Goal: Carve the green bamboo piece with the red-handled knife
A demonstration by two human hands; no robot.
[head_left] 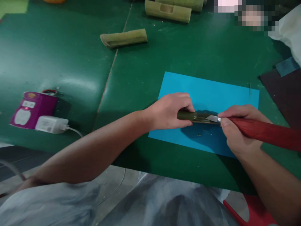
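Observation:
My left hand (172,110) is closed round one end of a short dark green bamboo piece (187,115), thumb on the near side and fingers on the far side. In my right hand (242,127) is a carving knife (265,129) with a long red wooden handle and a short slanted metal blade. The blade lies against the pale, cut part of the bamboo, pointing left toward my left hand. Both hands are over a blue sheet (207,89), where small shavings are scattered. My right fingers hide the far right end of the bamboo.
A cut bamboo tube (127,37) lies beyond my left hand, and a notched one (168,12) is farther back. At left, a purple box (39,108) stands beside a white plug adapter (51,124) with its cable. A dark flat sheet (284,84) is at right on the green table (77,56).

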